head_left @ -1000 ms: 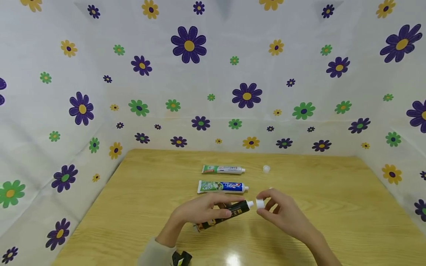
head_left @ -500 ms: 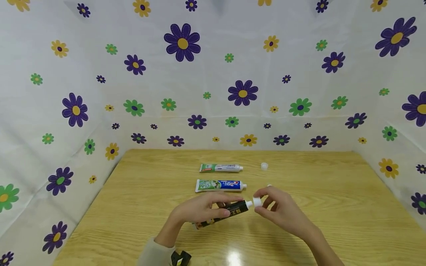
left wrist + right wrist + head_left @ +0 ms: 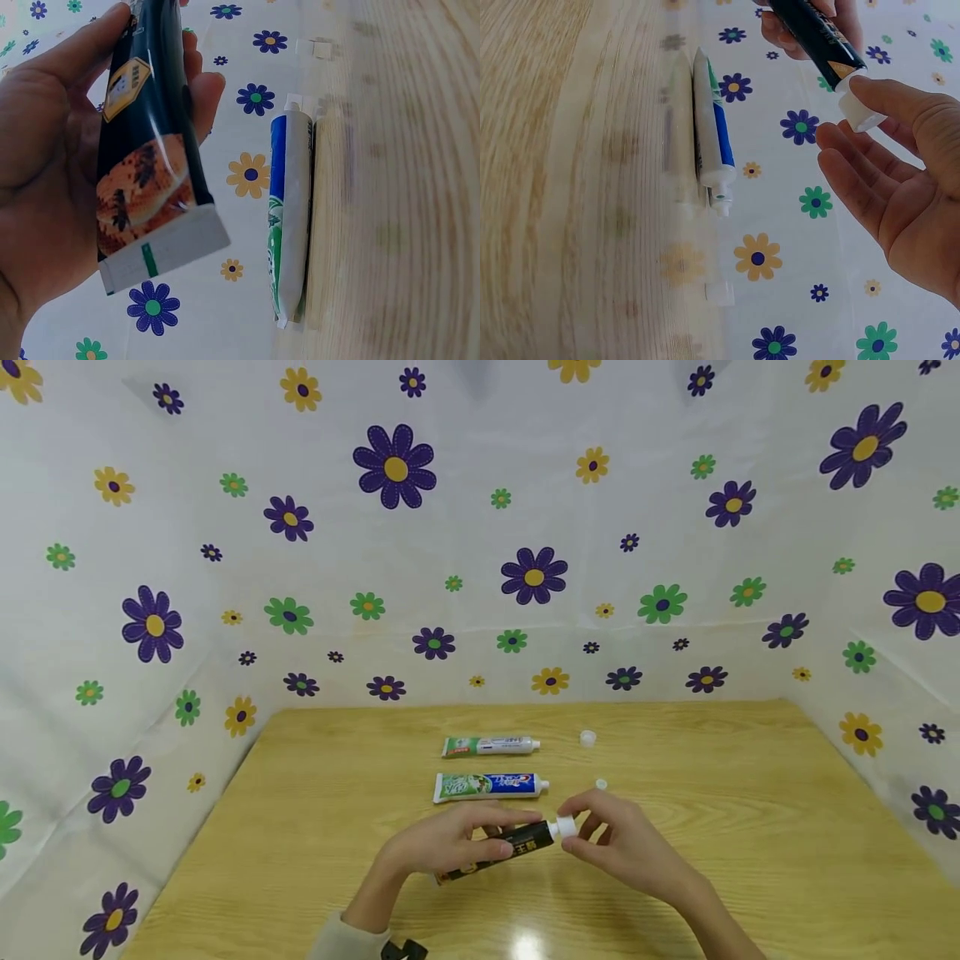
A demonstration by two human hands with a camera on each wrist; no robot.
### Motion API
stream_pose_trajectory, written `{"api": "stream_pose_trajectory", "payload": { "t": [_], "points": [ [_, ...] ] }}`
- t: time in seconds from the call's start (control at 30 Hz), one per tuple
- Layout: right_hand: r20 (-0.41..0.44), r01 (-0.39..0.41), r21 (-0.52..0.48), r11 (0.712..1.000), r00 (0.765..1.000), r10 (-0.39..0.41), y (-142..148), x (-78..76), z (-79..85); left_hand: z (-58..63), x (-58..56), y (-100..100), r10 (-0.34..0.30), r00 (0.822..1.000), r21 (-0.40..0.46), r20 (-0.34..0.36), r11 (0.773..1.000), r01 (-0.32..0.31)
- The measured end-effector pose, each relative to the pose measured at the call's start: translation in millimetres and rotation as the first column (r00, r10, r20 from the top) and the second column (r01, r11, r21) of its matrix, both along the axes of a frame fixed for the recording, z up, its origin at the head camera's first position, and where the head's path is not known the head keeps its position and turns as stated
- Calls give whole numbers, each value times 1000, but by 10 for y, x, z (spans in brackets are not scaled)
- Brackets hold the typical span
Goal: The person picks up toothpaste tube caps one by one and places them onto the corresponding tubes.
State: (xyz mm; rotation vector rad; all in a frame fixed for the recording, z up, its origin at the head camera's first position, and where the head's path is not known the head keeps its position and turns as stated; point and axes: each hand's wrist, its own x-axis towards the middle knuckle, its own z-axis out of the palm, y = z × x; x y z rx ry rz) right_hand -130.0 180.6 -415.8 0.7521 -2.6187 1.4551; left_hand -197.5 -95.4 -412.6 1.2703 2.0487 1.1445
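A black toothpaste tube is held slightly tilted above the table, its nozzle end toward the right. My left hand grips its body between thumb and fingers; in the left wrist view the tube's flat white crimped end points toward the camera. My right hand pinches a white cap between thumb and fingers. That cap meets the tube's white nozzle; how far it covers the nozzle I cannot tell. In the right wrist view the cap sits at the tube's end under the thumb.
Behind the hands a blue and green toothpaste tube lies uncapped on the wooden table. Farther back lies a green and silver tube, also uncapped. Two loose white caps, one farther and one nearer, rest to their right. Flowered cloth surrounds the table.
My right hand has brought the white cap leftward from a small gap to the nozzle of the black tube. My left hand keeps its grip. The head view has shifted slightly.
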Motion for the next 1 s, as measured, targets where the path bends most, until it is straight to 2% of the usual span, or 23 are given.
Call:
{"api": "stream_pose_trajectory", "payload": {
  "t": [0.27, 0.47, 0.63, 0.83, 1.0],
  "points": [
    [14, -8, -9, 1000, 1000, 8, -51, 36, -53, -71, 35, -35, 12, 999, -1, -35, 1000, -12],
    [12, -22, -3, 1000, 1000, 22, -106, 37, -62, -85, 69, -68, 14, 1000, 17, 9, 1000, -14],
    [-2, -1, 30, 1000, 1000, 1, -94, 27, -32, -75, 51, -46, 11, 1000, 30, 3, 999, -11],
    [-31, -16, 45, 999, 999, 17, -76, 27, 3, -75, 17, -26, 13, 1000, 25, -4, 1000, -13],
    [-35, -13, 61, 998, 999, 16, -52, 31, 30, -70, 0, 1, -10, 1000, 39, -15, 999, 10]
  ]
}}
